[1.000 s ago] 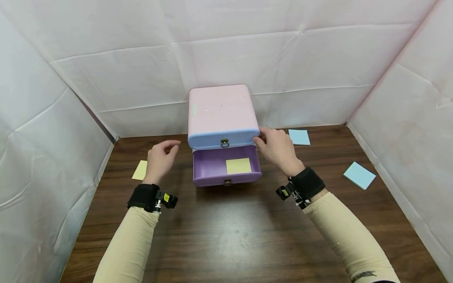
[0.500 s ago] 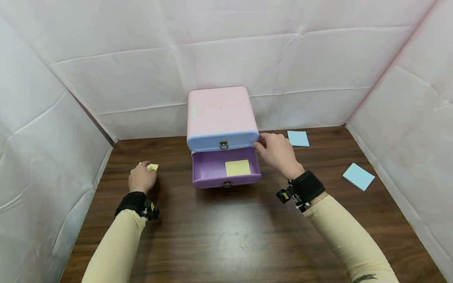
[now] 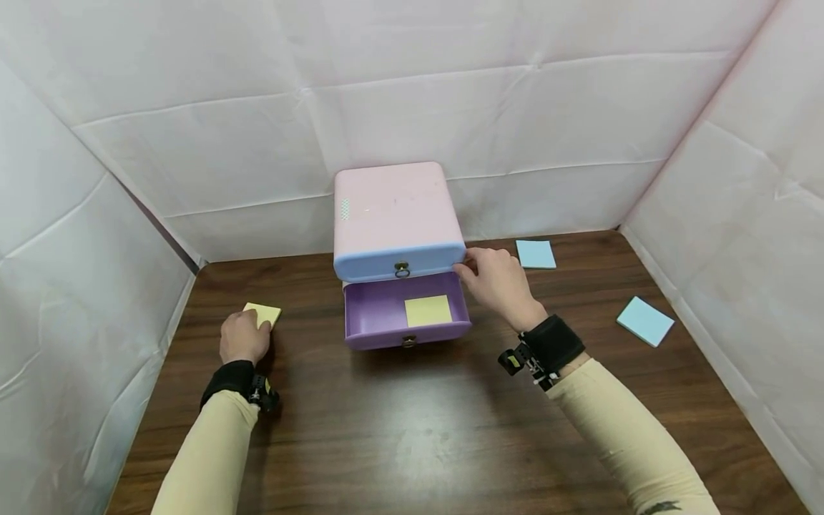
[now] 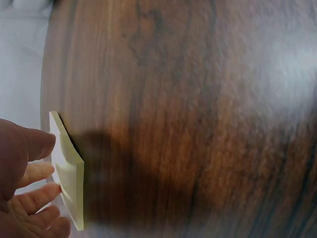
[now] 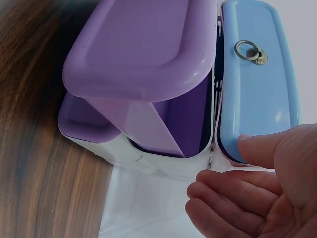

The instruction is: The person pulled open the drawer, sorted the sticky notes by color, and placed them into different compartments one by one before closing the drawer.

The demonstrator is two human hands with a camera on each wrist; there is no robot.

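Note:
A pink drawer cabinet (image 3: 391, 209) stands at the back of the wooden table (image 3: 412, 429). Its blue top drawer (image 3: 399, 263) (image 5: 257, 84) is closed. The purple lower drawer (image 3: 380, 315) (image 5: 133, 54) is pulled out, with a yellow sticky note (image 3: 428, 310) lying inside. My right hand (image 3: 468, 263) (image 5: 223, 168) rests at the cabinet's right front corner, thumb on the blue drawer front and fingers loosely extended beside the cabinet's side. My left hand (image 3: 254, 325) (image 4: 42, 168) pinches a yellow sticky pad (image 3: 264, 313) (image 4: 69, 183) on the table left of the cabinet, thumb on one edge, fingers on the other.
Two blue sticky pads lie on the right, one (image 3: 536, 254) near the back wall and one (image 3: 645, 321) near the right wall. White sheeted walls close in the table on three sides. Bare wood stretches between my arms toward the front edge.
My left hand dropped from mid-air beside the cabinet down and left onto the yellow pad and took hold of it. The right hand stayed at the cabinet corner.

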